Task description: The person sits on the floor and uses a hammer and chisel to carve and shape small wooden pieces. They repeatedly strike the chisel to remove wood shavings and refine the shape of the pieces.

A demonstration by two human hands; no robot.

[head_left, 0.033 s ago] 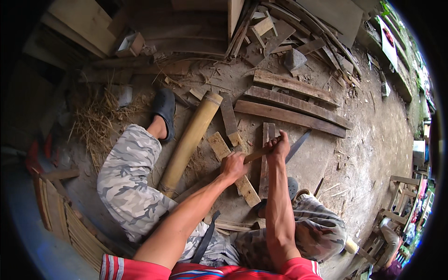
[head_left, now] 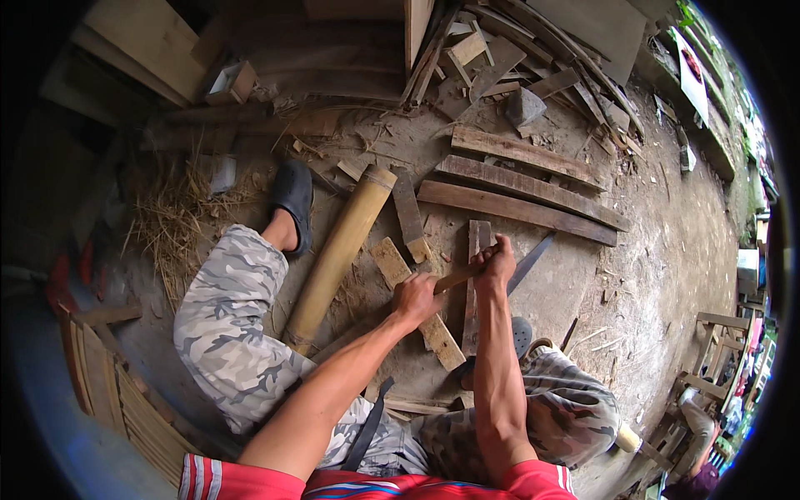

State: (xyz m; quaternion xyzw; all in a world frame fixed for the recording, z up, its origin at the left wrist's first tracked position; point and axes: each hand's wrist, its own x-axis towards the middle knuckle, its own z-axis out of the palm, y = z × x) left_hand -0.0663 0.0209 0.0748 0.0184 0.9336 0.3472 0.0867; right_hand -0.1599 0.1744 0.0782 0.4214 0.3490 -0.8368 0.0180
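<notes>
A slim brown wooden strip (head_left: 457, 277) spans the gap between my two fists, sloping up to the right. My left hand (head_left: 416, 298) is closed around its lower part. At the upper end my right hand (head_left: 497, 265) is closed on it, thumb uppermost. A grey blade (head_left: 531, 263) shows just right of my right wrist, its narrow end pointing up and away; its other end is hidden behind the wrist, so whether that hand also grips it I cannot tell. Below my hands lie a pale wood block (head_left: 441, 340) and a dark narrow board (head_left: 478, 237).
A thick bamboo pole (head_left: 343, 250) lies beside my left leg. Several weathered planks (head_left: 533, 212) lie ahead, with a scrap wood heap (head_left: 500, 71) and a grey stone (head_left: 525, 107) behind. Dry straw (head_left: 179, 217) is at far left, near a slatted wooden piece (head_left: 125, 387).
</notes>
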